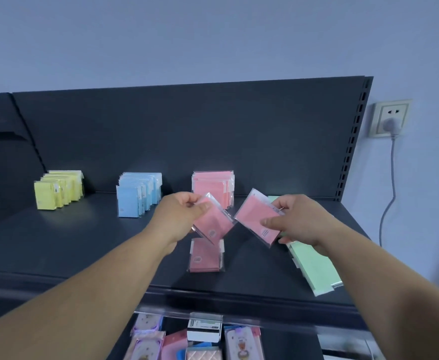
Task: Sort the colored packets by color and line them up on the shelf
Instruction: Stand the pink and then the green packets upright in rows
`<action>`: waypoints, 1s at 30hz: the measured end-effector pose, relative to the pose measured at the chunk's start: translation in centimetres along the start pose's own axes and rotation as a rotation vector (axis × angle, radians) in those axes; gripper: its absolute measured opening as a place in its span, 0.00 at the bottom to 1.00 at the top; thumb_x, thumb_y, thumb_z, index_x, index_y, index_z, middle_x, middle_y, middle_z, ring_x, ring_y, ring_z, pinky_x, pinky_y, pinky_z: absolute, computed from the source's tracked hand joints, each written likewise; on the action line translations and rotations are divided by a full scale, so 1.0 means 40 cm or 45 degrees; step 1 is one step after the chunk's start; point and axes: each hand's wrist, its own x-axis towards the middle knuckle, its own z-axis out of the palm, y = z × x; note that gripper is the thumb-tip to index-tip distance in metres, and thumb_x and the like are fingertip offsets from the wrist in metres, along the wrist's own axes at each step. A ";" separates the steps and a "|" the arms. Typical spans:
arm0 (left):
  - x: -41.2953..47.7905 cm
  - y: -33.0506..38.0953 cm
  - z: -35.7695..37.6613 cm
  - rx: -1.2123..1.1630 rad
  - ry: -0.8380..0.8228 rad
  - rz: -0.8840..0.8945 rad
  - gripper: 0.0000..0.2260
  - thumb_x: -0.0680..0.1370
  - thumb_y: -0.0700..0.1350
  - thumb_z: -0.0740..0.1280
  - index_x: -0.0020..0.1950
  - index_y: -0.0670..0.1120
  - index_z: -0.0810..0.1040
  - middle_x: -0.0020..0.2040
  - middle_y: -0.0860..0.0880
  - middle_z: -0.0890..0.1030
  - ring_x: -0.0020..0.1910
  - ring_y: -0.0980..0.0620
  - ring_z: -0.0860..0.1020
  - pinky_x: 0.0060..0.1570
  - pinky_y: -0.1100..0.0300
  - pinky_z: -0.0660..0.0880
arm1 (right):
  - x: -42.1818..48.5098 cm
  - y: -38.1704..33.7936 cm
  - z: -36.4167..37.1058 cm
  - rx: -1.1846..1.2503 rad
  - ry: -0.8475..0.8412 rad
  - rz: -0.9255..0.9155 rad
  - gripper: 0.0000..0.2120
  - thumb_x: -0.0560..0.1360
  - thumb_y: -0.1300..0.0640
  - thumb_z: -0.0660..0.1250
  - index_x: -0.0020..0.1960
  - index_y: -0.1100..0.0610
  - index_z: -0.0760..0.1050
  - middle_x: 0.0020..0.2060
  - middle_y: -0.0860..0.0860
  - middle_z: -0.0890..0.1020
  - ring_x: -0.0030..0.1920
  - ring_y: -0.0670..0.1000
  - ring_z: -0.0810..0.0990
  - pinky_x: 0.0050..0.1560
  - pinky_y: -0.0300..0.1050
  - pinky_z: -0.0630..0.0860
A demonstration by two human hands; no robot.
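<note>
While the left hand (184, 211) is pinching one pink packet (214, 226), the right hand (297, 223) is gripping a second pink packet (257, 220), both tilted above the shelf (83, 242). Three upright rows are standing at the back: yellow row (58, 189), blue row (137, 193), pink row (212, 187). One pink pile (206, 255) is lying flat below the hands, count unclear. Green packets (314, 266) are lying partly hidden under the right arm. Label print is showing too small to read.

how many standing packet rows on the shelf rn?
3: yellow row at the left, blue row beside it, pink row at back centre, partly behind the left hand's pink packet. Green packets lie flat at right.
</note>
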 end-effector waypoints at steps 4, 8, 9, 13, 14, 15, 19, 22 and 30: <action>-0.013 0.022 0.029 -0.010 0.116 0.116 0.05 0.78 0.47 0.68 0.51 0.51 0.82 0.47 0.53 0.84 0.49 0.51 0.81 0.56 0.49 0.78 | -0.022 0.002 -0.002 0.218 -0.072 -0.007 0.09 0.72 0.62 0.74 0.50 0.60 0.78 0.40 0.53 0.85 0.37 0.48 0.83 0.36 0.39 0.80; -0.046 0.047 0.076 -0.007 -0.046 0.144 0.07 0.79 0.51 0.65 0.53 0.53 0.82 0.47 0.54 0.84 0.50 0.52 0.81 0.54 0.52 0.78 | -0.037 0.002 0.032 0.455 -0.079 -0.014 0.17 0.71 0.64 0.75 0.56 0.59 0.73 0.43 0.54 0.83 0.40 0.52 0.84 0.39 0.42 0.81; -0.053 0.051 0.087 -0.002 -0.066 0.151 0.08 0.80 0.51 0.63 0.51 0.55 0.81 0.47 0.54 0.84 0.50 0.53 0.81 0.54 0.54 0.78 | -0.038 0.004 0.042 0.447 -0.034 -0.023 0.19 0.70 0.63 0.76 0.57 0.56 0.72 0.47 0.55 0.80 0.43 0.54 0.84 0.40 0.43 0.81; -0.065 0.056 0.108 0.029 -0.151 0.131 0.13 0.81 0.57 0.57 0.46 0.57 0.79 0.47 0.53 0.83 0.49 0.53 0.79 0.54 0.60 0.73 | -0.055 0.010 0.065 0.236 0.007 -0.088 0.16 0.72 0.56 0.74 0.57 0.50 0.74 0.51 0.52 0.79 0.48 0.53 0.83 0.38 0.41 0.81; -0.065 0.054 0.108 0.041 -0.170 0.122 0.15 0.81 0.59 0.56 0.48 0.56 0.80 0.47 0.53 0.83 0.49 0.52 0.79 0.56 0.58 0.73 | -0.059 0.014 0.066 0.192 0.033 -0.096 0.11 0.73 0.55 0.73 0.54 0.54 0.76 0.49 0.53 0.80 0.46 0.53 0.82 0.37 0.41 0.81; -0.067 0.054 0.104 0.061 -0.179 0.120 0.15 0.81 0.59 0.56 0.51 0.56 0.81 0.50 0.53 0.83 0.50 0.52 0.79 0.57 0.57 0.73 | -0.060 0.019 0.065 0.167 0.064 -0.094 0.10 0.74 0.54 0.72 0.51 0.57 0.77 0.47 0.55 0.81 0.44 0.53 0.81 0.36 0.40 0.80; -0.065 0.025 0.050 0.721 -0.196 0.114 0.23 0.77 0.60 0.64 0.67 0.49 0.74 0.67 0.52 0.74 0.62 0.54 0.73 0.62 0.59 0.69 | -0.069 0.039 0.059 0.203 0.138 -0.025 0.09 0.76 0.54 0.69 0.53 0.57 0.76 0.47 0.51 0.82 0.43 0.50 0.80 0.30 0.36 0.76; -0.069 -0.001 0.023 1.236 -0.416 -0.162 0.37 0.69 0.66 0.69 0.72 0.48 0.67 0.69 0.47 0.65 0.66 0.47 0.69 0.66 0.54 0.68 | -0.078 0.053 0.061 0.226 0.135 0.018 0.09 0.77 0.55 0.67 0.55 0.58 0.74 0.50 0.52 0.81 0.43 0.50 0.81 0.28 0.34 0.76; -0.057 -0.035 0.010 1.082 -0.359 -0.152 0.31 0.61 0.64 0.77 0.56 0.51 0.70 0.54 0.51 0.74 0.51 0.51 0.74 0.52 0.56 0.74 | -0.082 0.070 0.095 0.231 0.075 0.031 0.21 0.75 0.57 0.71 0.64 0.55 0.66 0.55 0.52 0.79 0.47 0.52 0.82 0.46 0.47 0.83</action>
